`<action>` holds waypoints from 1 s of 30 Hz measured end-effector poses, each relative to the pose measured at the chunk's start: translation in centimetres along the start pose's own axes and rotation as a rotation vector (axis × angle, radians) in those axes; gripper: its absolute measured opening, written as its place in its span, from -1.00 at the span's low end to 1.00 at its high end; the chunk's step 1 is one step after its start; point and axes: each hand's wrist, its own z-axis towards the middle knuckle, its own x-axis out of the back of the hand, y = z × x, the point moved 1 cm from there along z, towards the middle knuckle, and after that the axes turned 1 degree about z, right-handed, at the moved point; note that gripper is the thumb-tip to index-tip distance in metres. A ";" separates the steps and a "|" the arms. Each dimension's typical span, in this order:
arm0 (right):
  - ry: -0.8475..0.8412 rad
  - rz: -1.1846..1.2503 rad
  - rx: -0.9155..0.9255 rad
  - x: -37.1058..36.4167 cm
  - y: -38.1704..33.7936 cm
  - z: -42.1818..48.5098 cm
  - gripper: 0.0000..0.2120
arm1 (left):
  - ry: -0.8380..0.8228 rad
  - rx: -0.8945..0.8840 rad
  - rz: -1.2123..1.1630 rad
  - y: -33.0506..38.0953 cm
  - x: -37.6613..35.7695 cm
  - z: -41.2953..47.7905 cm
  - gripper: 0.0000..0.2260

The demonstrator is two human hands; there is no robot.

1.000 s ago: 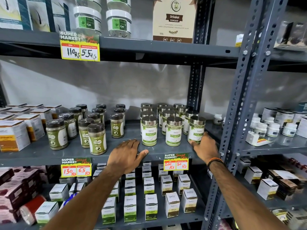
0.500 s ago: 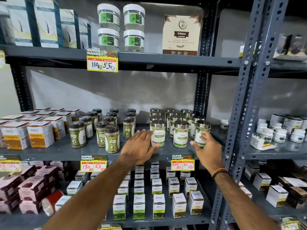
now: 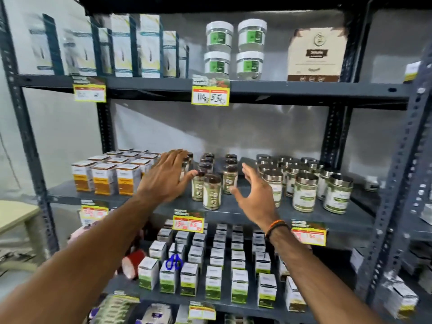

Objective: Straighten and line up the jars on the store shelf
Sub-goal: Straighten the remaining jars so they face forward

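Broadly, a grey metal rack fills the view, and its middle shelf carries the work: orange-banded boxes at the left, a cluster of dark-lidded jars in the middle, and a tidier block of silver-lidded jars at the right. Both arms reach in toward the dark-lidded cluster, which stands in uneven rows, the front jar set further forward than its neighbours. The left hand is spread flat with fingers apart, holding nothing, and it covers the left side of that cluster; whether it touches a jar behind it cannot be told. The right hand is open too, palm turned inward, fingers slightly curled, empty, just to the right of the cluster and in front of the nearest silver-lidded jar. Judging by this, the step in hand is closing in on the dark-lidded group from both sides. The next move likely calls for pressing the palms gently inward to square the rows, then easing the front jar back into line without tipping the narrow jars beside it
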 end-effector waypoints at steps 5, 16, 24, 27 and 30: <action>-0.108 0.001 -0.071 -5.0 -0.1 0.5 -0.14 | -0.063 0.100 0.019 -6.7 -2.5 -3.3 -0.32; -0.125 0.037 -0.121 -9.3 1.8 0.5 -0.08 | -0.265 0.193 -0.019 -11.4 -11.2 -5.5 -0.21; -0.086 0.061 -0.135 -9.3 2.6 0.8 -0.07 | -0.244 0.150 0.018 -11.9 -12.6 -6.0 -0.20; -0.048 0.009 -0.165 -8.8 3.1 1.4 -0.06 | -0.237 0.137 0.031 -11.9 -12.7 -6.1 -0.23; -0.007 -0.032 -0.198 -8.1 4.2 2.0 -0.05 | -0.230 0.140 0.032 -11.9 -12.8 -6.1 -0.24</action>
